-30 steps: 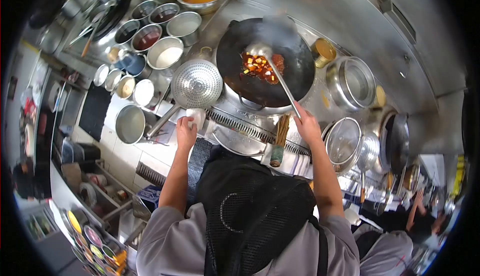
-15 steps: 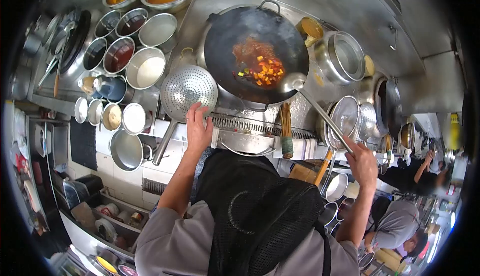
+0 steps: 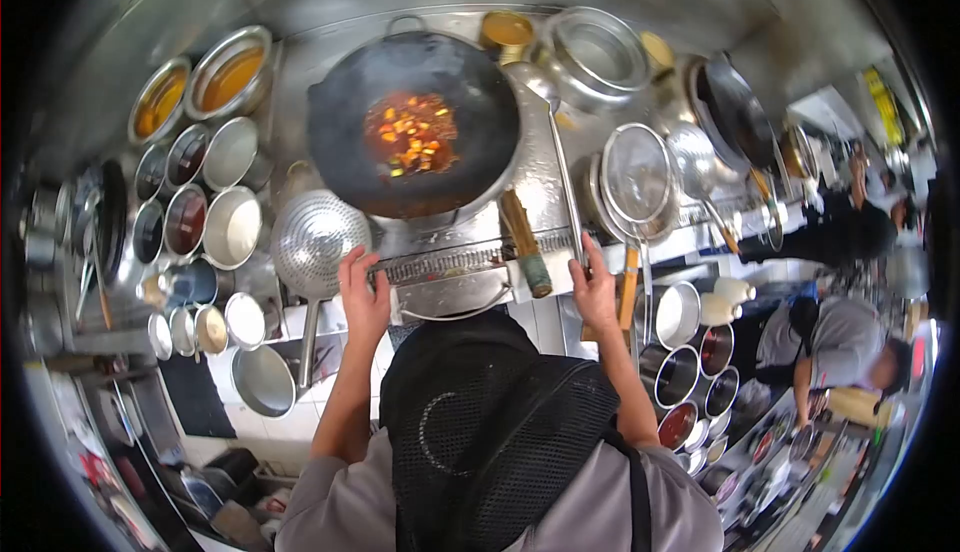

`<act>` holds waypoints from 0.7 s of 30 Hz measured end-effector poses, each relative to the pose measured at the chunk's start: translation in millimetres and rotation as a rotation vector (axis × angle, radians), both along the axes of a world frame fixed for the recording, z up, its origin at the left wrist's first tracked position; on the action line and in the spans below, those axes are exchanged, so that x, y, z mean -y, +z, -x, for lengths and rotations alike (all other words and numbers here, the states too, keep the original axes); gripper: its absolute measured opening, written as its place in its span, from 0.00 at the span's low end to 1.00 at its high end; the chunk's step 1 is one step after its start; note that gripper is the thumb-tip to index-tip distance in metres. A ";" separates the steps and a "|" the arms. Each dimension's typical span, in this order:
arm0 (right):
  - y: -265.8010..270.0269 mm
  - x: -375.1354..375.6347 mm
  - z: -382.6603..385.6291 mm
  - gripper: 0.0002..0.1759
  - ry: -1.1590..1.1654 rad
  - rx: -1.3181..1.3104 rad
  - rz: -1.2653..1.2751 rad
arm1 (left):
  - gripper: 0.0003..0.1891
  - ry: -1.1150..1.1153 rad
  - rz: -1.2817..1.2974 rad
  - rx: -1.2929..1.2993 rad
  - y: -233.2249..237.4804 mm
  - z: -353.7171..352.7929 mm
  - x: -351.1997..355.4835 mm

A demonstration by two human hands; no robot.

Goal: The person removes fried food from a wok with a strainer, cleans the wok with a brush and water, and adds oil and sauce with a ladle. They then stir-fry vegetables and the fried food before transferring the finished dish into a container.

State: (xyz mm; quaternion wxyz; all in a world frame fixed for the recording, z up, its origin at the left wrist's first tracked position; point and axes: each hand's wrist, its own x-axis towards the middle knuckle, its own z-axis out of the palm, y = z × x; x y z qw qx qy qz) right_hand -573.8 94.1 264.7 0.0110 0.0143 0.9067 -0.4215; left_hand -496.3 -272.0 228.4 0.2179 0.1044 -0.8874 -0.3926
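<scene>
My left hand (image 3: 364, 290) is raised with its fingers apart and holds nothing. It is just right of a perforated strainer (image 3: 318, 237), whose handle points down past the counter edge. My right hand (image 3: 594, 290) grips the handle end of a long ladle (image 3: 565, 177). The ladle's bowl lies to the right of the wok, beside a gold can (image 3: 507, 36). In the dark wok (image 3: 340, 102), orange and red diced pieces sit in brown-red sauce (image 3: 412, 134). A bamboo wok brush (image 3: 526, 247) lies between my right hand and the wok.
Metal sauce pots (image 3: 232, 227) and basins of yellow-orange liquid (image 3: 228, 80) stand at left. A mesh strainer (image 3: 638, 174) and stacked steel bowls (image 3: 598, 55) are at right. A pot (image 3: 263, 382) hangs below the left counter edge. Another person (image 3: 845, 342) bends over at far right.
The ladle's bowl has moved from the wok's right rim to beside the gold can. The food lies in a more compact, sauce-coated heap. My view has shifted, and my right hand is closer in.
</scene>
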 end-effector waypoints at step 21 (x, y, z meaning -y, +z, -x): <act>-45.8 -173.6 -41.8 0.30 -0.334 0.035 -0.454 | 0.18 -0.665 -1.263 1.122 -40.7 94.1 -404.1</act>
